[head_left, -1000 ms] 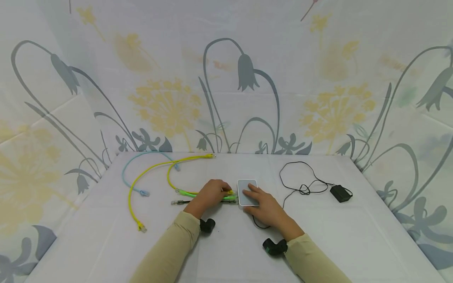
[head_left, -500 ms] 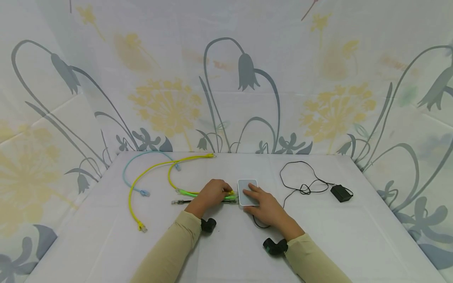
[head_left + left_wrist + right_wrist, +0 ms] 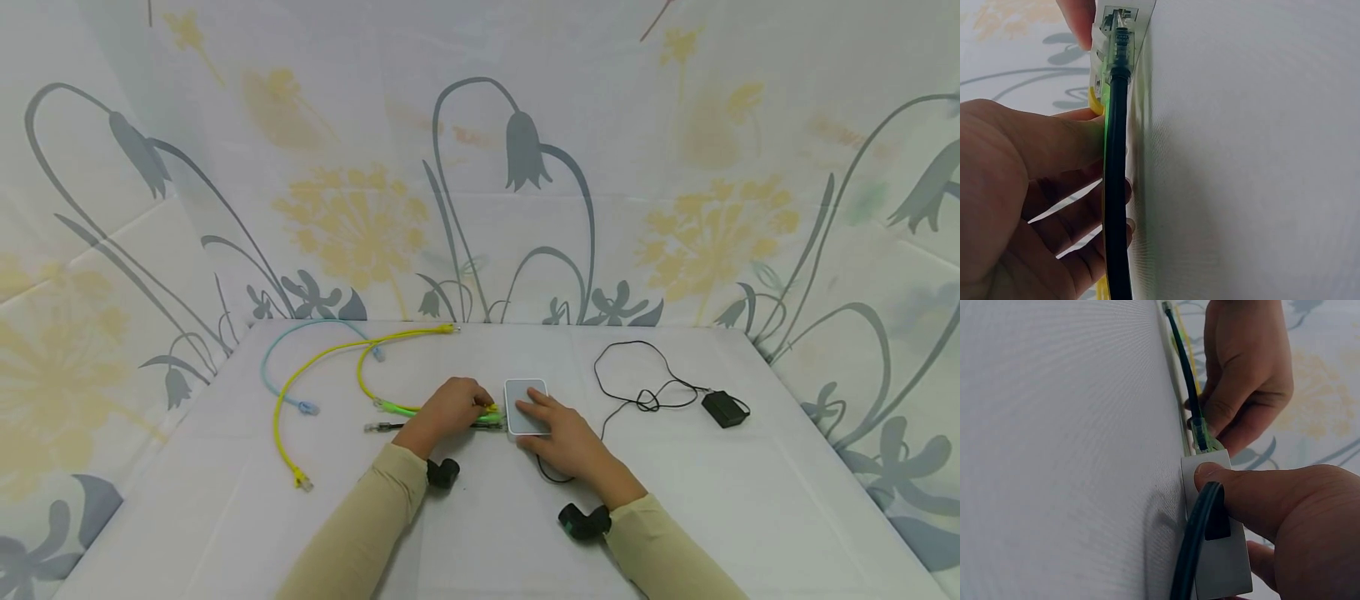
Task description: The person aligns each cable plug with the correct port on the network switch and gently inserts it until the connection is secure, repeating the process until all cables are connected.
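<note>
A small white router (image 3: pixel 527 406) with a grey top lies flat on the white table. My right hand (image 3: pixel 566 437) holds it, fingers spread over the top and thumb pressing the near side (image 3: pixel 1210 584), beside a plugged-in black power cord (image 3: pixel 1194 550). My left hand (image 3: pixel 450 407) pinches a yellow network cable (image 3: pixel 363 383) by its end, close to the router's left side. A black network cable (image 3: pixel 1116 187) has its clear plug in a port there. Alongside runs a short bright green cable (image 3: pixel 397 409), its middle hidden under my left hand.
At the left lie another yellow network cable (image 3: pixel 278 425) and a light blue one (image 3: pixel 264 367), crossing near the back. A black power adapter (image 3: pixel 725 409) sits at the right, its thin cord (image 3: pixel 596 375) looped and knotted toward the router. A flowered cloth (image 3: pixel 480 208) hangs behind the table.
</note>
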Motion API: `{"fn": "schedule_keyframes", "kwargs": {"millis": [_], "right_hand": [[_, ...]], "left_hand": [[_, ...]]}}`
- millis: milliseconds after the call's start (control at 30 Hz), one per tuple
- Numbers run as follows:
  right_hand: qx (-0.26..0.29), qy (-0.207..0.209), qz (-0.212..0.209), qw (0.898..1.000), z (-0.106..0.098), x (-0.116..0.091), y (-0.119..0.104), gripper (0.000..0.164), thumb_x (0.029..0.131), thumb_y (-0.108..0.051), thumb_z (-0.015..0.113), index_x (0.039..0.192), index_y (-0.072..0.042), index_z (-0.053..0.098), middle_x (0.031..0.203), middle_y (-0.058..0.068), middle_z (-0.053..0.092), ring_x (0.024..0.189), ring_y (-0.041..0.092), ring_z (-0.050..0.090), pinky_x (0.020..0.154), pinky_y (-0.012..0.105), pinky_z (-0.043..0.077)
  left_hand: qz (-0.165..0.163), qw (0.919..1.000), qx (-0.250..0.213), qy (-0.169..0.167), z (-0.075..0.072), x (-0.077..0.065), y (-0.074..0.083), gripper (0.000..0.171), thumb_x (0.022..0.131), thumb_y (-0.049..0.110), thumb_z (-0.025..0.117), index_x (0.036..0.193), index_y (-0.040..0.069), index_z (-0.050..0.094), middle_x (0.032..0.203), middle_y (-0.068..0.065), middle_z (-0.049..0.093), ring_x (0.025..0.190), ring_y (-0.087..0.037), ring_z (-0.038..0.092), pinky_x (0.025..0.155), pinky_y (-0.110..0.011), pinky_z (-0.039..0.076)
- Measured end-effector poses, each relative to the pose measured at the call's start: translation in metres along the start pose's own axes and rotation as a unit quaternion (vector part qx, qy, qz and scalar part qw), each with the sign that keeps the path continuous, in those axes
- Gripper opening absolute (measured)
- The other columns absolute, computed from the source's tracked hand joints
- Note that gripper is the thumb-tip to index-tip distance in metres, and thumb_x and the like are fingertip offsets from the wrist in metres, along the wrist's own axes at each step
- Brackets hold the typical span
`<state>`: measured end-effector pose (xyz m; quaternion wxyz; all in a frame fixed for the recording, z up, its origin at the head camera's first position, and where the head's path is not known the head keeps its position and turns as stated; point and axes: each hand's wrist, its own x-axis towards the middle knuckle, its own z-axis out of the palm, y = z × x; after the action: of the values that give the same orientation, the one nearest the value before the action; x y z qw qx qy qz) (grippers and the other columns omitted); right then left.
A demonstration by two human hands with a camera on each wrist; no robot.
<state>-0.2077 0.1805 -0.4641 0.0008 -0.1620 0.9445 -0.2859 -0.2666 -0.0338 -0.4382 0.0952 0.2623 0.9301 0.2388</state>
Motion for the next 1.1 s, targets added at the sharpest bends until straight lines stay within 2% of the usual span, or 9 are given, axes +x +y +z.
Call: {"fn": "schedule_keyframes", "kwargs": {"millis": [400, 767, 1100], "right_hand": [[0.005, -0.002, -0.002, 1.000, -0.0007, -0.0006, -0.0003, 0.057, 0.087, -0.034, 0.071, 0.140, -0.019, 0.054, 0.156, 0.006, 0.036, 0.141, 0.036, 0.036, 0.109, 0.052, 0.038], [0.006, -0.006, 0.001, 1.000, -0.0010, -0.0004, 0.0008, 0.057, 0.088, -0.035, 0.070, 0.140, -0.020, 0.053, 0.156, 0.006, 0.035, 0.141, 0.036, 0.037, 0.108, 0.052, 0.039], [0.006, -0.009, -0.002, 1.000, -0.0013, 0.0000, 0.0006, 0.057, 0.088, -0.035, 0.070, 0.141, -0.019, 0.053, 0.156, 0.007, 0.035, 0.141, 0.036, 0.036, 0.108, 0.053, 0.039]], "left_hand": [[-0.007, 0.9999, -0.004, 0.008, 0.0007, -0.0007, -0.0015, 0.020, 0.094, 0.010, 0.061, 0.109, 0.008, 0.073, 0.105, -0.006, 0.070, 0.099, -0.021, 0.064, 0.086, -0.036, 0.053], [-0.006, 0.9999, -0.012, 0.008, 0.0022, 0.0021, -0.0023, 0.019, 0.093, 0.010, 0.061, 0.106, 0.009, 0.074, 0.104, -0.006, 0.071, 0.100, -0.021, 0.064, 0.086, -0.036, 0.053], [-0.007, 0.9996, -0.021, -0.018, -0.0012, 0.0017, 0.0000, 0.023, 0.095, 0.009, 0.059, 0.113, 0.009, 0.072, 0.110, -0.006, 0.070, 0.104, -0.022, 0.063, 0.090, -0.037, 0.052]]}}
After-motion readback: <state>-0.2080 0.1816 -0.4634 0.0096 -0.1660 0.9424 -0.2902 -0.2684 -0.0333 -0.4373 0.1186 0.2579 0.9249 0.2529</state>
